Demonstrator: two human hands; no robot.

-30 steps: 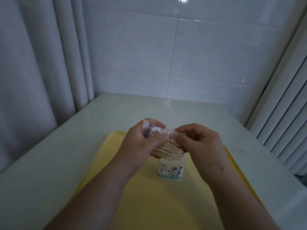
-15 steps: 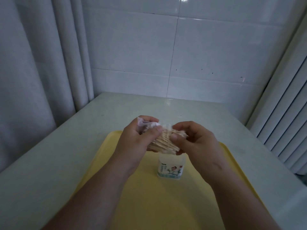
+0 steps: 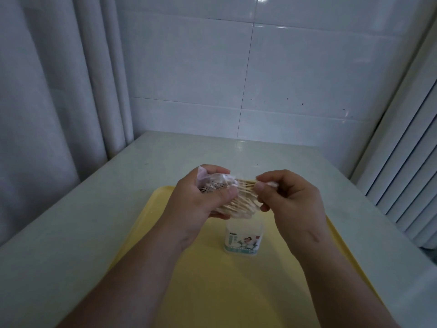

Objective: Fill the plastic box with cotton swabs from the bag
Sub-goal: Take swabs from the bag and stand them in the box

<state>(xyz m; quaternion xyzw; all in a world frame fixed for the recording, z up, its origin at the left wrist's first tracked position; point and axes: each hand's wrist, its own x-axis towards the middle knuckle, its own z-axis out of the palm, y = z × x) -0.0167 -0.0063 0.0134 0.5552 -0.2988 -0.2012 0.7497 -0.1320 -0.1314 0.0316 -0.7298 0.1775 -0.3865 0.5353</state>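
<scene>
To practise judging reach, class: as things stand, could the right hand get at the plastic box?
Probably yes: the plastic box stands on the tray below the right hand with nothing between, though its grip is busy pinching cotton swabs from the bag.

The scene is being viewed by one head-worn wide-angle camera, being pointed forward and down, close above the left hand and right hand, toward the tiled wall.
</scene>
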